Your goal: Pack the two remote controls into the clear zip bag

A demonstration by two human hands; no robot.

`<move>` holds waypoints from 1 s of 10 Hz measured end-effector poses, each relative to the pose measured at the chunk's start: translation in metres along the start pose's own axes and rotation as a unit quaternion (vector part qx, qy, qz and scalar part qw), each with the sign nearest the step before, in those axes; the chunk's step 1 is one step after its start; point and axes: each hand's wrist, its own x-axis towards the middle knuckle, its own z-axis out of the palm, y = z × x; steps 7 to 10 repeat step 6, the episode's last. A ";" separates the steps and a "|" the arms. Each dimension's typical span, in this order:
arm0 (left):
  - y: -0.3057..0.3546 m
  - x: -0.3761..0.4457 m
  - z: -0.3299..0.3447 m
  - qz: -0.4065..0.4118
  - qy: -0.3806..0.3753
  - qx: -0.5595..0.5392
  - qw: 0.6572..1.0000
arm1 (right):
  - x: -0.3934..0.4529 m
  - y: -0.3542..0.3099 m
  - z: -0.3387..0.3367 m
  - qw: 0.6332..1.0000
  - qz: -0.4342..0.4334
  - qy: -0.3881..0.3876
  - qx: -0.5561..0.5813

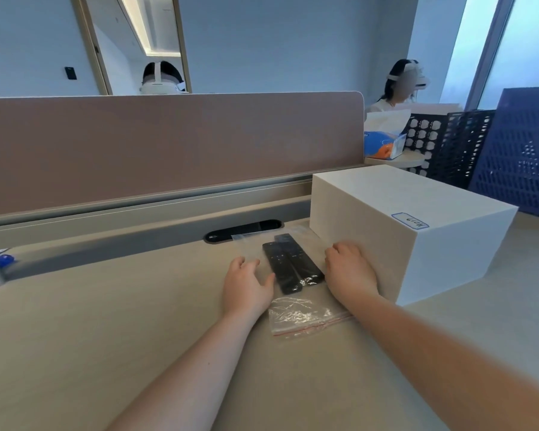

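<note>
Two black remote controls lie side by side on the desk, the left remote and the right remote, both pointing away from me. A crumpled clear zip bag with a red zip strip lies flat just nearer to me. My left hand rests on the desk with fingers spread, its thumb touching the left remote's side. My right hand lies palm down right of the remotes with its fingers curled, beside the white box. Neither hand holds anything.
A large white box with a small label stands at the right, close to my right hand. A brown partition and a cable slot run along the back. Blue crates stand at far right. Two persons with headsets sit beyond.
</note>
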 end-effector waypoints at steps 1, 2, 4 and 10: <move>-0.001 -0.016 -0.003 0.004 0.005 0.024 1.000 | -0.013 0.004 -0.006 0.997 0.010 -0.061 -0.045; -0.001 -0.031 -0.009 -0.006 -0.007 0.026 1.000 | -0.021 0.003 -0.012 0.992 0.036 -0.103 -0.059; 0.000 -0.061 -0.021 -0.019 0.003 0.024 1.000 | -0.043 0.004 -0.024 0.990 0.047 -0.123 -0.056; -0.003 -0.087 -0.034 -0.018 0.024 0.018 0.999 | -0.076 0.008 -0.037 0.984 0.095 -0.046 0.142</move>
